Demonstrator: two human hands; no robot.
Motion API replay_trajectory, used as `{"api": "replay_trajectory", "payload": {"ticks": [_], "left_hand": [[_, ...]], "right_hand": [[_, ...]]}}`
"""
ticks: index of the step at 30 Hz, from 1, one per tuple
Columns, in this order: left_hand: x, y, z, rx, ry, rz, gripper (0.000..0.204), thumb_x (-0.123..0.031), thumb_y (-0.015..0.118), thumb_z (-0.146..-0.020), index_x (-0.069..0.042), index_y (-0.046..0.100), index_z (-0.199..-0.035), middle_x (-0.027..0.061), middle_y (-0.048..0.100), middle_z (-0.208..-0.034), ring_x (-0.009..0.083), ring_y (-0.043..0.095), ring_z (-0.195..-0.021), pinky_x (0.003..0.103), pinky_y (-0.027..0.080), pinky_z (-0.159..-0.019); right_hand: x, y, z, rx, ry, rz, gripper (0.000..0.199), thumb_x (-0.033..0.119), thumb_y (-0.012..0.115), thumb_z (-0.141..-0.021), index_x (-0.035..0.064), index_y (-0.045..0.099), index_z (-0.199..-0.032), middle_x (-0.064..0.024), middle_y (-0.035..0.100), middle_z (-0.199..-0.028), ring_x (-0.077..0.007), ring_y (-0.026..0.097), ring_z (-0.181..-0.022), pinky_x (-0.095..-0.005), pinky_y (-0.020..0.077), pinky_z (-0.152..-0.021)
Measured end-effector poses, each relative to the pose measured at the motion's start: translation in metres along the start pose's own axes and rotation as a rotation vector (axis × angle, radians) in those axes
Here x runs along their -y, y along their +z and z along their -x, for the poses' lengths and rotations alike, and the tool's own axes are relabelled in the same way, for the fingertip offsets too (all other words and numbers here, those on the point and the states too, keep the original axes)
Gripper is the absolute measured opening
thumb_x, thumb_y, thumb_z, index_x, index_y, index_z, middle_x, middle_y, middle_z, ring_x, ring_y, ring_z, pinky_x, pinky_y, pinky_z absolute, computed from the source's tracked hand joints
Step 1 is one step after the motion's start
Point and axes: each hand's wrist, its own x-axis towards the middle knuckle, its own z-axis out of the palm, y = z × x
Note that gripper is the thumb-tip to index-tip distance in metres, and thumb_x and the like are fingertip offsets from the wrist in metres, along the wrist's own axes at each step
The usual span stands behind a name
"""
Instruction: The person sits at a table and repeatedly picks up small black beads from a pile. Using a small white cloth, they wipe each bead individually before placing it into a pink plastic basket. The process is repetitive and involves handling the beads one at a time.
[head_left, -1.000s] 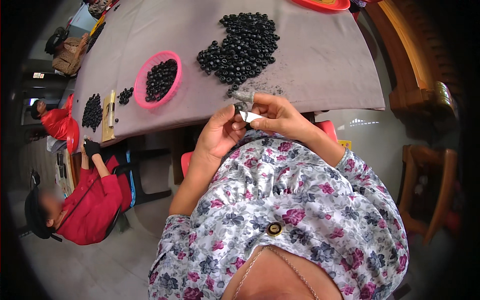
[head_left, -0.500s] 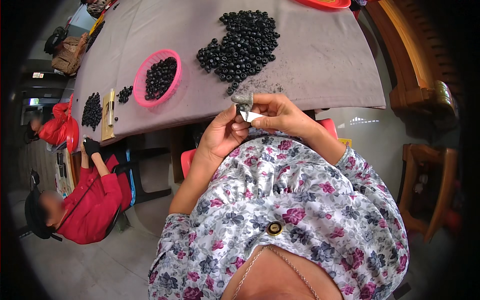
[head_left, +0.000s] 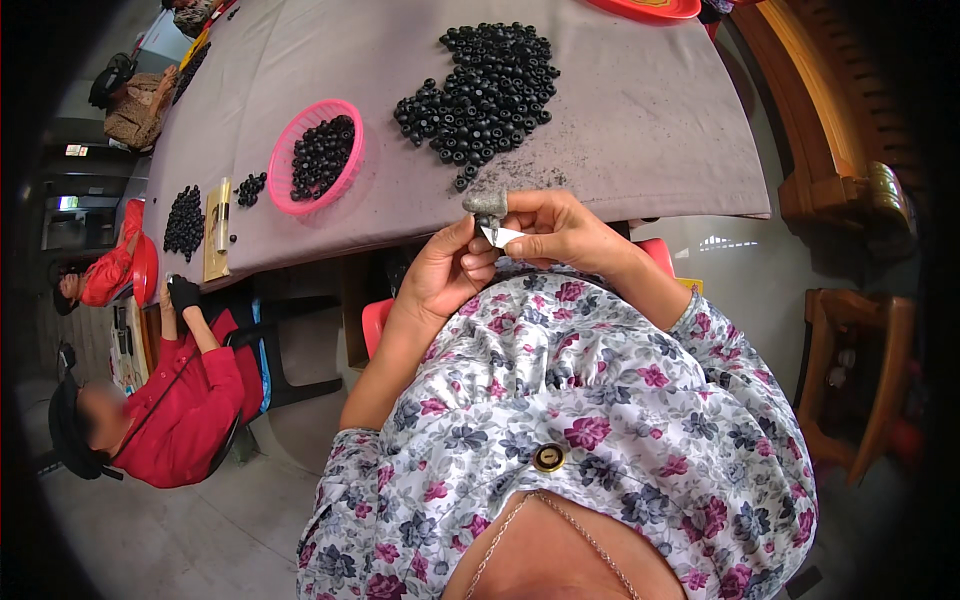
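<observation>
From my remote seat, the change I catch over the last second is small and sits at the centre of the frame: the right hand (head_left: 565, 238) has curled its index finger, which wears a grey finger cover (head_left: 484, 203), down toward the left thumb. At the first look that finger reached out straighter; now its covered tip bends over the small dark piece (head_left: 488, 222), hiding most of it. The left hand (head_left: 438, 262) hardly shifts, its fingers pinched on that piece. The right fingers grasp a white pointed bit (head_left: 508, 237), gripped near the thumb, its tip turned toward the left fingers; whether it touches the dark piece I can't tell. I read this as a fresh press on the same piece, so the work on it seems unfinished, with neither hand letting go. Around them nothing appears added or taken: the heap of black pieces (head_left: 490, 95) lies at upper centre on the grey-covered surface (head_left: 640, 120), dark crumbs (head_left: 545, 168) scatter at its lower right, and the pink basket (head_left: 274, 172) left of centre holds its own black pieces, apart from both hands.
</observation>
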Motion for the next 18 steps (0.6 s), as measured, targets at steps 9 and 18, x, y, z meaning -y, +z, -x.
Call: {"api": "replay_trajectory", "payload": {"ticks": [9, 18], "left_hand": [[0.002, 0.002, 0.004, 0.036, 0.084, -0.144, 0.028, -0.026, 0.064, -0.092, 0.000, 0.061, -0.103, 0.0010, 0.057, -0.077, 0.0064, 0.048, -0.062, 0.021, 0.042, -0.055], [0.005, 0.006, 0.004, -0.021, 0.112, -0.118, 0.023, -0.025, 0.063, -0.091, -0.002, 0.061, -0.091, 0.0009, 0.057, -0.074, 0.0080, 0.048, -0.060, 0.021, 0.040, -0.053]], "right_hand": [[-0.004, -0.004, 0.000, -0.005, -0.002, -0.041, 0.016, 0.009, 0.065, -0.088, 0.0013, 0.063, -0.102, 0.0030, 0.058, -0.074, -0.0021, 0.044, -0.056, -0.0184, 0.0315, -0.048], [0.009, 0.005, 0.003, -0.027, 0.055, 0.016, 0.018, 0.009, 0.066, -0.088, 0.0022, 0.061, -0.104, 0.0048, 0.056, -0.073, -0.0018, 0.044, -0.055, -0.0187, 0.0309, -0.048]]}}
